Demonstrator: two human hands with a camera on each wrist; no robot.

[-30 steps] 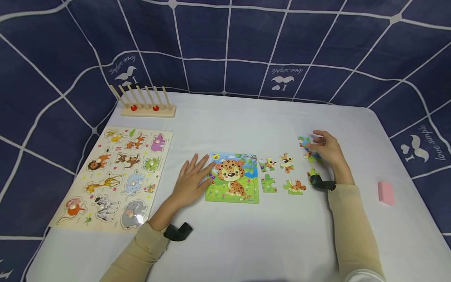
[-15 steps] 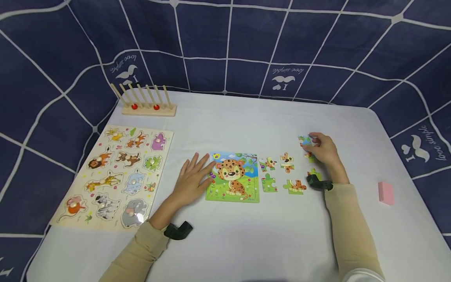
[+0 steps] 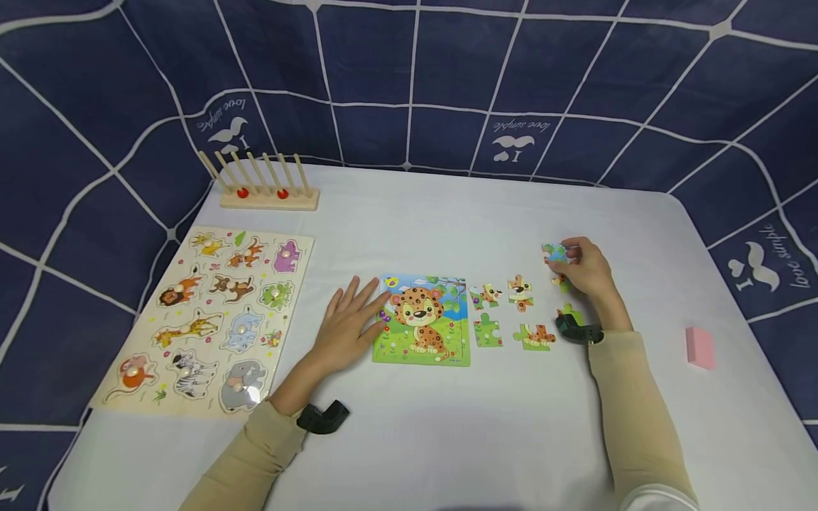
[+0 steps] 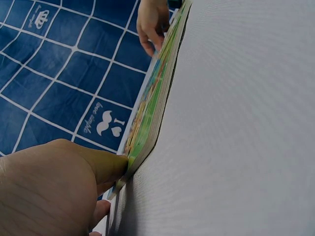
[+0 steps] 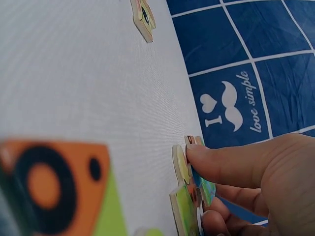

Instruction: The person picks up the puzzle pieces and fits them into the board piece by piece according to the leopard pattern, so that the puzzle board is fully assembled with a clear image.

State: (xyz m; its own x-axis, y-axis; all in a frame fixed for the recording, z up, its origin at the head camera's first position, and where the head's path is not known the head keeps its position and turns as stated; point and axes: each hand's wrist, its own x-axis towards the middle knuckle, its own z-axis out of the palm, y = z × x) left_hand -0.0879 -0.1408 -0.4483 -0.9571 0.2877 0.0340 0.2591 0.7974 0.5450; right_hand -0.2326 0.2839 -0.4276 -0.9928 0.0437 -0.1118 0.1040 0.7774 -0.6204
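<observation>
A square leopard jigsaw puzzle [image 3: 418, 348] lies on the table. My left hand [image 3: 341, 333] rests at its left side with fingers spread, the thumb on the edge, as the left wrist view also shows. Far to the right, my right hand [image 3: 589, 270] pinches a blue and orange puzzle piece [image 3: 553, 253] between thumb and fingers. Close beside that piece, another piece [image 5: 181, 209] with a green face shows in the right wrist view. Several loose pieces lie between hand and puzzle, among them a plain green piece [image 3: 488, 331] and a spotted-body piece [image 3: 537, 338].
An animal knob-puzzle board [image 3: 214, 298] lies on the left. Behind it stands a wooden peg rack [image 3: 268, 201] with two red beads. A pink block [image 3: 699, 348] is at the right. A dark blue checked cloth [image 3: 447, 64] hangs around the table [image 3: 447, 440].
My right hand has shifted a little to the left and its fingers have come in on the blue and orange puzzle piece. My left hand has stayed in place.
</observation>
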